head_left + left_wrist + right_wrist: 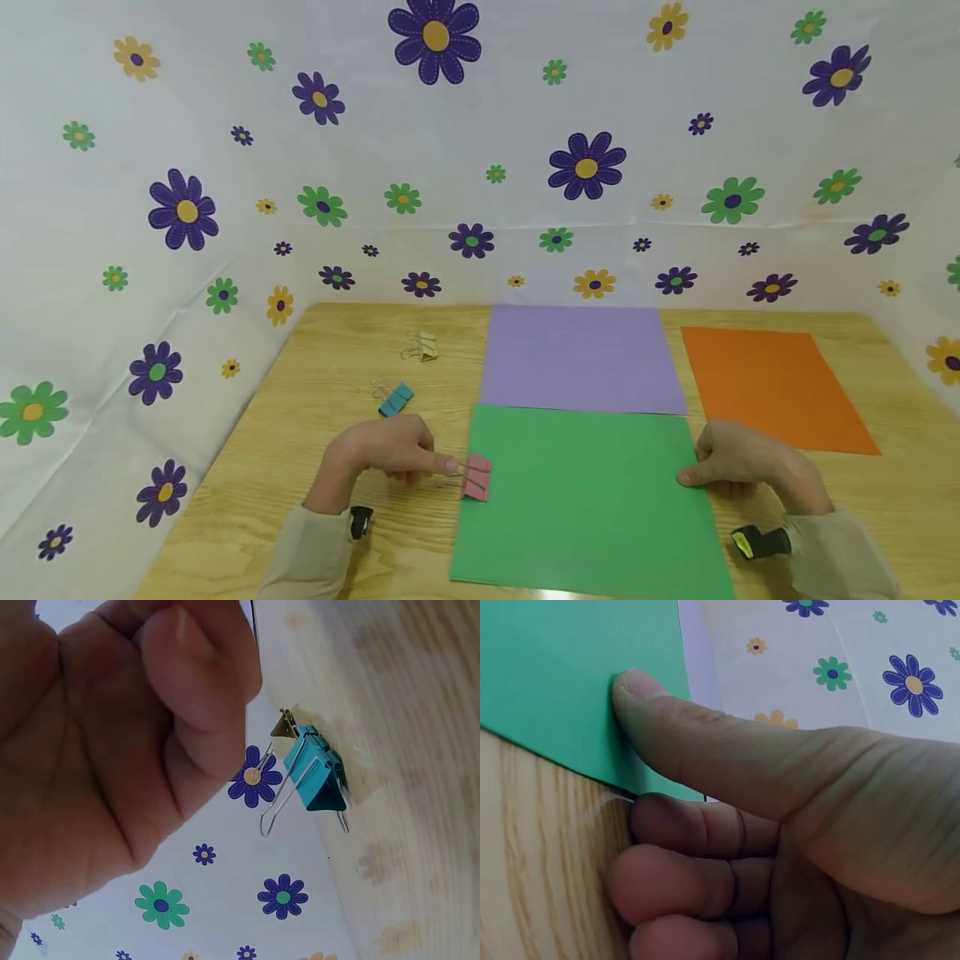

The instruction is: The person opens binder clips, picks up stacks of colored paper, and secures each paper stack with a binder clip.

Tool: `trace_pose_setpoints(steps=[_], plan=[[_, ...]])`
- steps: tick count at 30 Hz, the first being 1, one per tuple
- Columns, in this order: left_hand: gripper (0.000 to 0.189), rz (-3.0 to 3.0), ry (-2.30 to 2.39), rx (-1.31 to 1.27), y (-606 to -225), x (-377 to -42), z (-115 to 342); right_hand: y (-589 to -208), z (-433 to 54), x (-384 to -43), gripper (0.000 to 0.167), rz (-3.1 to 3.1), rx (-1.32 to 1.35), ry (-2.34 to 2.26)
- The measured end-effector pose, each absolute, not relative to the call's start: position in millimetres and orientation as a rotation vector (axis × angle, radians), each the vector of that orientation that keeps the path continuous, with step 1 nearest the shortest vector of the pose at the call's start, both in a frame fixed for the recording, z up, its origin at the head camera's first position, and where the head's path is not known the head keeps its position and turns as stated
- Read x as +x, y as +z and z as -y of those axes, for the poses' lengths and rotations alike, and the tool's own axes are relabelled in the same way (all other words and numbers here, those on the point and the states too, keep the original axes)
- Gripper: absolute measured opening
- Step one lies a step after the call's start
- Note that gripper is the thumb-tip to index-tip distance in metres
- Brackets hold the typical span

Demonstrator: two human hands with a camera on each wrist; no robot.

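A green sheet (585,500) lies on the wooden table, its far edge along a purple sheet (577,358). A pink binder clip (476,478) sits on its left edge, with its wire handles pointing left. My left hand (393,450) pinches these handles, thumb stretched toward the clip. In the left wrist view the curled fingers (202,690) hide the pink clip. At the opposite edge my right hand (738,462) pinches the green sheet. The right wrist view shows the thumb (705,742) on top and the curled fingers at and below the edge.
A teal binder clip (396,400) lies beyond my left hand, and a yellow binder clip (427,347) farther back. An orange sheet (780,387) lies at the right. A white cloth with printed flowers (525,200) hangs behind and at both sides of the table.
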State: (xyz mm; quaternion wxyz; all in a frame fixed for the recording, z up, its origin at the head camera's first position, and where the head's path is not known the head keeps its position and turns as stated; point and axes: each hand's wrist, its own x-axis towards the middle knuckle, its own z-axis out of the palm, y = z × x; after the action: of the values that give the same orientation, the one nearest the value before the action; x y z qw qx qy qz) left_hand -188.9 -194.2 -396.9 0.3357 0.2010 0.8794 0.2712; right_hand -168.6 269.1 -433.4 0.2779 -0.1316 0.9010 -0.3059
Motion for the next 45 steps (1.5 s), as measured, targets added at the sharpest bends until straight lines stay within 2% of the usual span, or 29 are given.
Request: trace_pose_setpoints(steps=[36, 45], plan=[[0.048, -2.239, 0.82, 0.545, -404.8, -191.9, 192.1, -432.5, -272.2, -167.4, 0.041, -2.423, -0.299, -0.85], [0.047, -2.225, 0.835, 0.598, -406.2, -193.8, 200.4, -433.6, -271.5, -171.1, 0.041, -2.38, -0.4, -0.95]])
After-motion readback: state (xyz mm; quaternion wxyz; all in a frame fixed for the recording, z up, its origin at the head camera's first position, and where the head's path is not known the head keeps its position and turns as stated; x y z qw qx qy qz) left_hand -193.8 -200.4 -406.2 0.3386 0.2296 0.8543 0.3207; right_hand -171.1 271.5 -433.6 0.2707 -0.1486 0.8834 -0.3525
